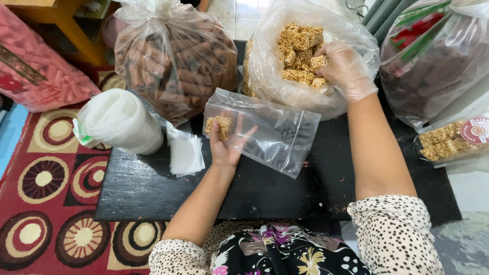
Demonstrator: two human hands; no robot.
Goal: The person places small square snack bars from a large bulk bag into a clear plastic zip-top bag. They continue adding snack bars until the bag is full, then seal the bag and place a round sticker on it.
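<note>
Left hand (226,145) holds pouch (265,132) (snack (219,126) inside).

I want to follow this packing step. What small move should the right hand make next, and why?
Probably lift the right hand out of the big bag with a few snack squares and bring them to the small bag. The gloved hand is on the squares, and the left hand is at the small bag, which has only one piece.

A clear zip pouch (265,133) lies centre, big clear sacks (173,56) behind, a red-labelled pack (458,140) at right.
</note>
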